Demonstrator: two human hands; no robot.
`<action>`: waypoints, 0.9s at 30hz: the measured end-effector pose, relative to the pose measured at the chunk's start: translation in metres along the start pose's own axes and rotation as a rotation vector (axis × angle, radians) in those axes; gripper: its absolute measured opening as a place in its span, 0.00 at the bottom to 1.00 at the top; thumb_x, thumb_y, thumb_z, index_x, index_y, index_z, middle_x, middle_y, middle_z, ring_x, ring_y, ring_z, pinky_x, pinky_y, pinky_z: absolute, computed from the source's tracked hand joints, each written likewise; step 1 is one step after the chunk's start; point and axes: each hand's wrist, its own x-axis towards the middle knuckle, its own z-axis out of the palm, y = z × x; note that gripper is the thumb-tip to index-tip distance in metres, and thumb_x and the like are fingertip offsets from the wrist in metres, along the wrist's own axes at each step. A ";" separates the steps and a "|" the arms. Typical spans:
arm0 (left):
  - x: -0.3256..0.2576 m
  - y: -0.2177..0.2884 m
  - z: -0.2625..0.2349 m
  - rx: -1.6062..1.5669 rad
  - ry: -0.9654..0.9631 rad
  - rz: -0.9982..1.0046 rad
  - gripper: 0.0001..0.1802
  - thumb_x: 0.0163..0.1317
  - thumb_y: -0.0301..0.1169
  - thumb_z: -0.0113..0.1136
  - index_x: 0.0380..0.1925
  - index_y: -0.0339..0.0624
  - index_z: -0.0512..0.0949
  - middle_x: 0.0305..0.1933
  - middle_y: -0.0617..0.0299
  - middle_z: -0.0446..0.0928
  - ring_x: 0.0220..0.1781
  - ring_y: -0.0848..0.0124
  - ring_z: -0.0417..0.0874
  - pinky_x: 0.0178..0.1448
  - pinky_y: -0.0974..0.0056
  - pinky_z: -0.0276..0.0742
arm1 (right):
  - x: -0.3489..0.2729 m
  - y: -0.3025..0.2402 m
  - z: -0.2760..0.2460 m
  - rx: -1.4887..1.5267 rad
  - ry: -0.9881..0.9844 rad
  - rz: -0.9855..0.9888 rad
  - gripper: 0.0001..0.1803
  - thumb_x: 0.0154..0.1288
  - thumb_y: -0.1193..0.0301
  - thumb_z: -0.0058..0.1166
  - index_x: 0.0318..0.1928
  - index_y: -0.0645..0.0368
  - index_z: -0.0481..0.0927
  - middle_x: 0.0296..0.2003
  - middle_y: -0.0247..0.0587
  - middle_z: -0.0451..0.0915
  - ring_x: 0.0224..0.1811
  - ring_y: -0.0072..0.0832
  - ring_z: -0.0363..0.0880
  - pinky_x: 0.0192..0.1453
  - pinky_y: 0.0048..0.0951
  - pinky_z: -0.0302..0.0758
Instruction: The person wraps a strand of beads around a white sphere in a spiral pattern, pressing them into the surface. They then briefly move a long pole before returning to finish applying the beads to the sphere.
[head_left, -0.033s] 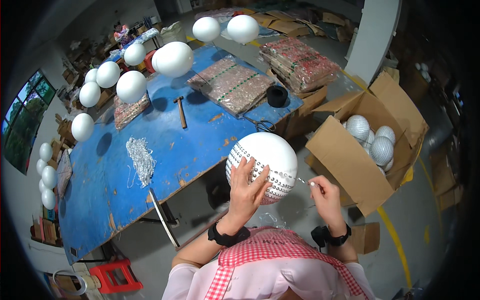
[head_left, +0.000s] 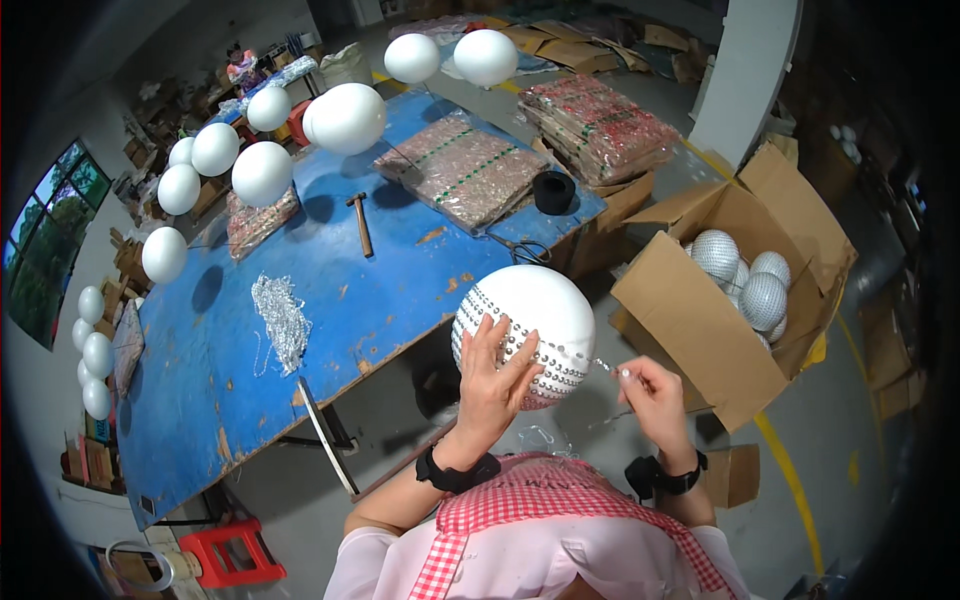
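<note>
A large white ball (head_left: 535, 310) is in front of me, its lower half ringed with rows of silvery beads or rhinestones. My left hand (head_left: 488, 375) lies against its near left side, fingers spread over the rows. What supports the ball from below is hidden. At the ball's right, my right hand (head_left: 652, 392) is closed in a pinch on a strand of bead chain (head_left: 602, 364), which runs taut from the ball to the fingertips. A loose tail of it dangles under this hand. On the blue table lies a heap of silvery bead chain (head_left: 282, 322).
The worn blue table (head_left: 215, 370) carries a hammer (head_left: 361, 225), scissors (head_left: 522, 248), a black tape roll (head_left: 554, 192) and wrapped bundles (head_left: 465, 170). Several white balls (head_left: 262, 174) stand above its far side. An open carton (head_left: 700, 330) at right holds beaded balls. A red stool (head_left: 232, 553) stands lower left.
My right hand has shifted slightly right and down with the strand, and its loose tail now shows beneath the hand. My left hand and the ball look unmoved.
</note>
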 end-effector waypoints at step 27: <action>-0.006 0.025 0.012 0.149 0.087 -0.138 0.22 0.51 0.20 0.67 0.47 0.53 0.83 0.61 0.52 0.71 0.67 0.49 0.67 0.67 0.50 0.66 | 0.019 0.010 -0.024 0.067 -0.103 -0.338 0.05 0.58 0.80 0.55 0.36 0.64 0.79 0.20 0.40 0.76 0.16 0.24 0.72 0.22 0.25 0.67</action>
